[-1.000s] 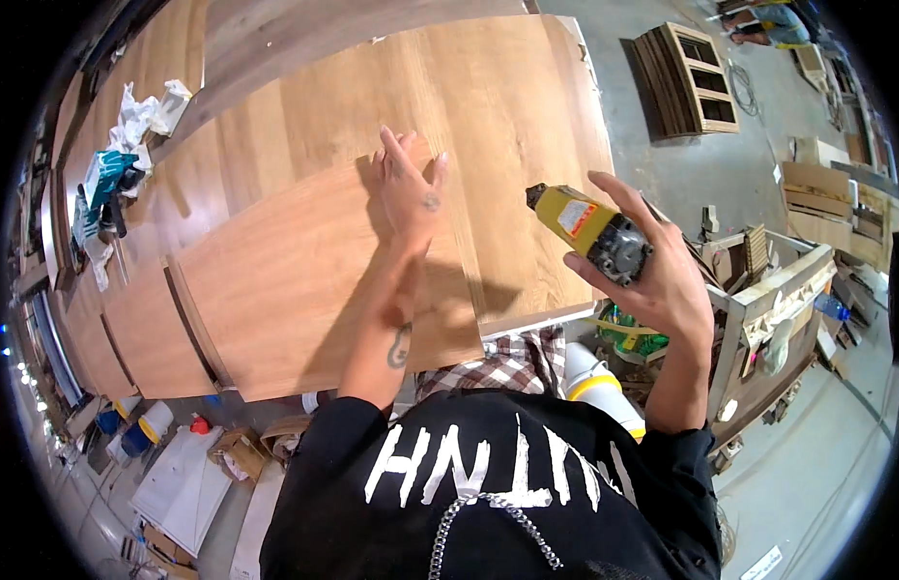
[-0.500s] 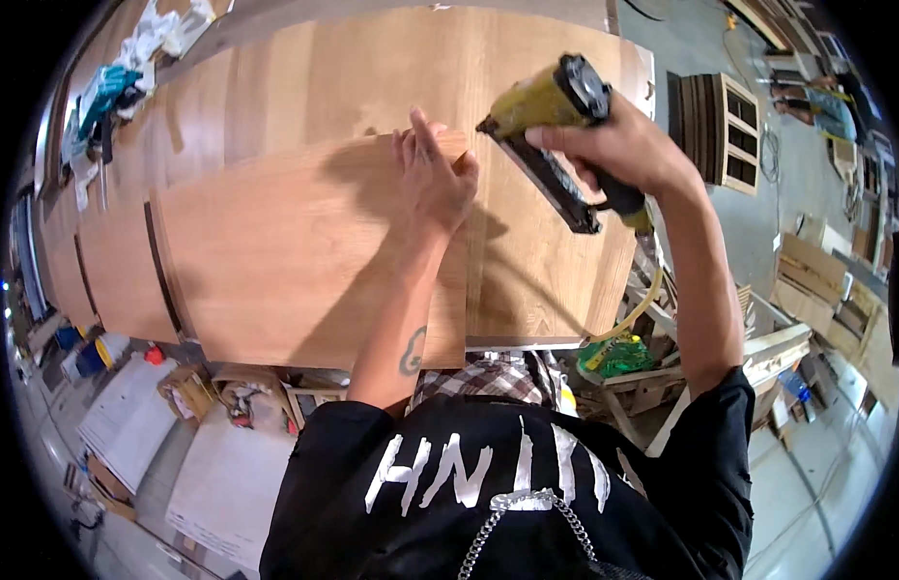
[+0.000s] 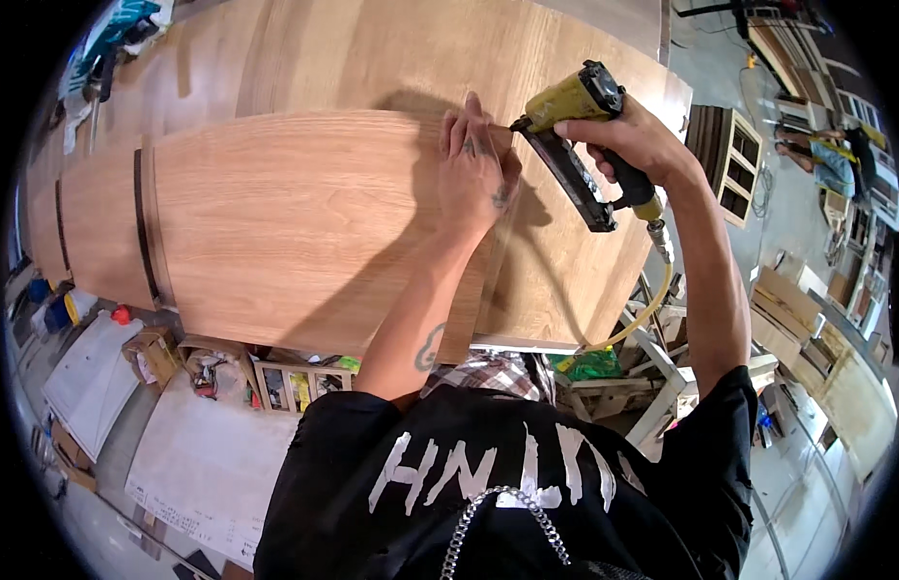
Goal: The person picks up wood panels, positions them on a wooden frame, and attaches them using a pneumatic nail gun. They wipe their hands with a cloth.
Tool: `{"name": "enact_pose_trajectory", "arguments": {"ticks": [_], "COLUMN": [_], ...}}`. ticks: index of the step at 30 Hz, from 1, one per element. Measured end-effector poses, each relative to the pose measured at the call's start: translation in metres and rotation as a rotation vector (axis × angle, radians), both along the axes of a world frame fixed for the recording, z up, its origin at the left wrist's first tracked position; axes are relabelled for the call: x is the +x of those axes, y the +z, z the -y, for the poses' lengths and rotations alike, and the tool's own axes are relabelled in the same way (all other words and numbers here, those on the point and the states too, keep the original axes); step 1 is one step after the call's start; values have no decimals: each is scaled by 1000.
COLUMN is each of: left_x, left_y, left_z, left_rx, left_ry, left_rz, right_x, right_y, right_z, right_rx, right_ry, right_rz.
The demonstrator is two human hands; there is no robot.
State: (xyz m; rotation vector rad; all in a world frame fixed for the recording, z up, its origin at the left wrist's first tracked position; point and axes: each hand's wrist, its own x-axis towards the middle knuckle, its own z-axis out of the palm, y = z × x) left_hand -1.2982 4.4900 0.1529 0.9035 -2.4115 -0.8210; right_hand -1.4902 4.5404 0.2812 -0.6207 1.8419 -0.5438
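Observation:
A wood-grain panel [image 3: 295,227] lies over a larger wood-grain board [image 3: 565,280]. At the panel's far right corner, my left hand [image 3: 476,174] grips its edge, one finger pointing away from me and the thumb at the right end. My right hand [image 3: 628,145] is wrapped around the handle of a yellow and black pneumatic nail gun [image 3: 570,101]. The gun's nose points left and meets, or nearly meets, the panel's corner beside my left hand; exact contact is hard to tell. From its handle a yellow air hose [image 3: 652,307] curves down past the board's near right corner.
Dark strips [image 3: 145,227] cross the panel's left part. A teal and black item [image 3: 109,43] lies at the far left. Wooden frames [image 3: 739,164] stand on the floor at right. Scrap wood [image 3: 652,387], a green bag [image 3: 592,363] and cardboard boxes [image 3: 152,356] sit below.
The nail gun's nose has come down and closer to the panel's corner by my left hand. My left hand stays at that corner. The whole view has shifted slightly.

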Motion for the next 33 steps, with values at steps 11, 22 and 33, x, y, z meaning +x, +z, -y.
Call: {"name": "enact_pose_trajectory", "arguments": {"ticks": [11, 22, 33], "left_x": [-1, -3, 41], "left_y": [-5, -13, 1], "left_z": [-1, -1, 32], "left_rx": [-34, -4, 240], "left_ry": [17, -14, -147], "left_rz": [-122, -156, -165], "right_x": [8, 23, 96], "right_y": [0, 12, 27], "right_z": [4, 14, -80], "right_rx": [26, 113, -81], "right_ry": [18, 90, -307], "right_rz": [-65, -221, -370]}}
